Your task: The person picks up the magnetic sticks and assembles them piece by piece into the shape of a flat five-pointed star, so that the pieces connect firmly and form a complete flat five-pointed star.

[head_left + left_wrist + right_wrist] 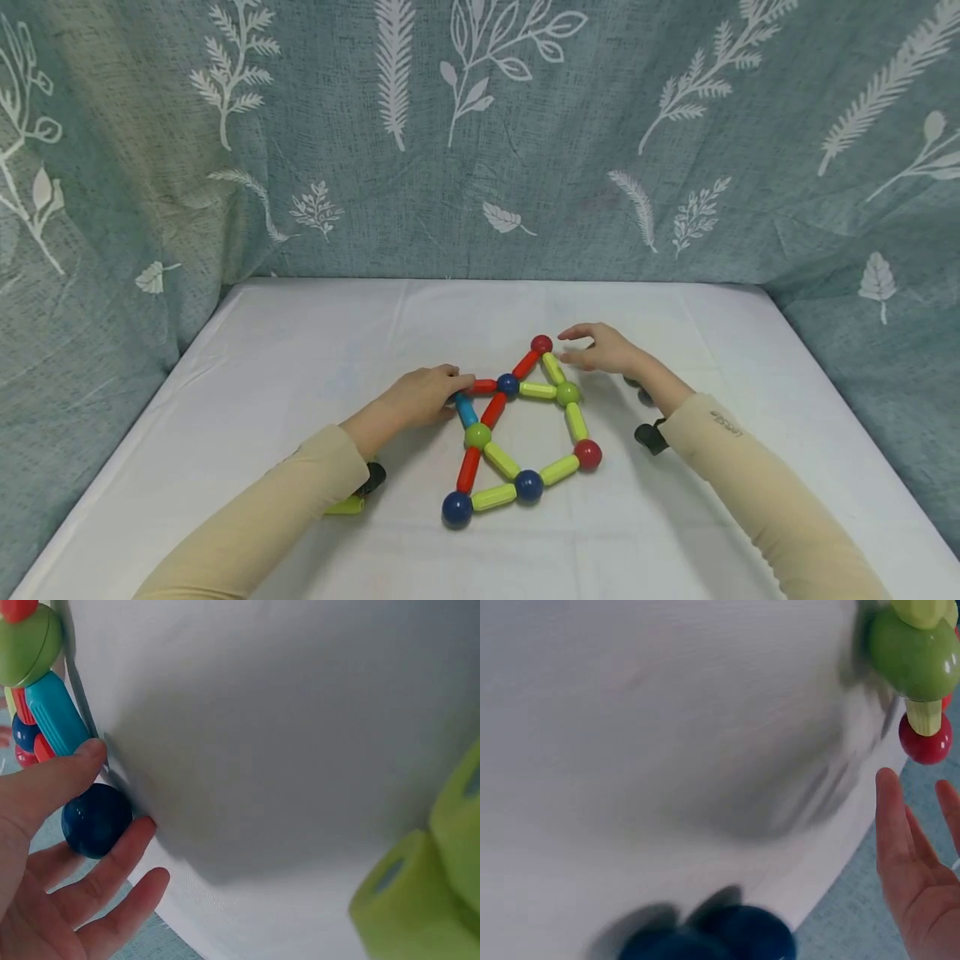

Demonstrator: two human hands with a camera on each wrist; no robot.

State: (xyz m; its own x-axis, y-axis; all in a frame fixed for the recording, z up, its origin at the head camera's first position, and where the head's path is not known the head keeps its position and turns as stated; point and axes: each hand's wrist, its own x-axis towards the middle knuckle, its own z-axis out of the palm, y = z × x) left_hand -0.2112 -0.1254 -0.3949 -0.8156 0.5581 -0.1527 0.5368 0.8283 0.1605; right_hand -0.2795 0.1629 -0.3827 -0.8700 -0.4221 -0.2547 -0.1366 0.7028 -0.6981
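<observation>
A flat frame of coloured rods and balls lies on the white table. My left hand (423,396) is at its left corner, curling thumb and fingers round a dark blue ball (96,820). The thumb tip touches the end of a light blue rod (58,716), which runs to a green ball (477,437). A red rod (482,387) also reaches this corner from another blue ball (507,384). At the frame's far tip is a red ball (542,344). Just right of it hovers my right hand (603,348), fingers apart and holding nothing.
Loose yellow-green rods (401,900) lie by the left forearm, partly hidden by the sleeve in the head view. Dark blue balls (750,934) lie near the right wrist. A patterned teal cloth (450,208) hangs behind the white table (337,333).
</observation>
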